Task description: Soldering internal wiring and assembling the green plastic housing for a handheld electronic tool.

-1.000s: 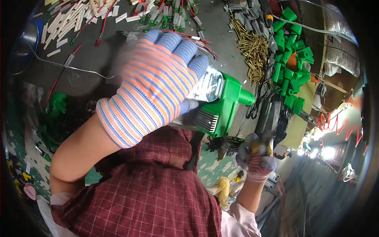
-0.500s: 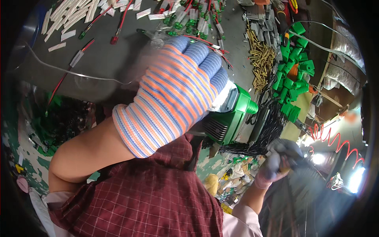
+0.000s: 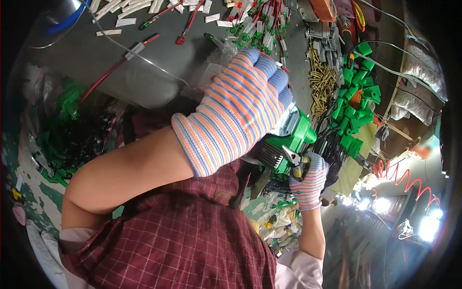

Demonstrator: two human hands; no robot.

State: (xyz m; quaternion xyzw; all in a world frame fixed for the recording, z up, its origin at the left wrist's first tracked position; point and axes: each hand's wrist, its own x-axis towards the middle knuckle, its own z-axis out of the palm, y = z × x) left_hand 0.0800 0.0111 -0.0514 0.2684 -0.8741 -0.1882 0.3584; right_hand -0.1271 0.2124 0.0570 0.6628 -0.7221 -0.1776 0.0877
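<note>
My left hand [image 3: 240, 106], in an orange, blue and white striped knit glove, is curled over a green plastic housing [image 3: 301, 127] with dark vent slots and a stubby spout. A shiny grey-white part of the housing shows beside the knuckles; my thumb and fingertips are hidden. Close to its near side, my gloved right hand [image 3: 310, 180] is closed round a pair of pliers [image 3: 291, 156], jaws pointing up and left toward the housing. Beyond my left fingers lie red wires with green and clear ends [image 3: 255, 29].
Brass pins [image 3: 321, 79] are heaped right of the wires, beside grey clips [image 3: 325, 36] and green plastic parts [image 3: 358, 106]. Pale flat strips [image 3: 125, 21] lie at the far left. A thin clear tube [image 3: 139, 58] crosses the table. A red coiled hose [image 3: 409, 180] hangs at the right.
My right hand has come in from the lower right, bringing the pliers close to the green housing. The view has shifted, and my left hand sits further right in the picture.
</note>
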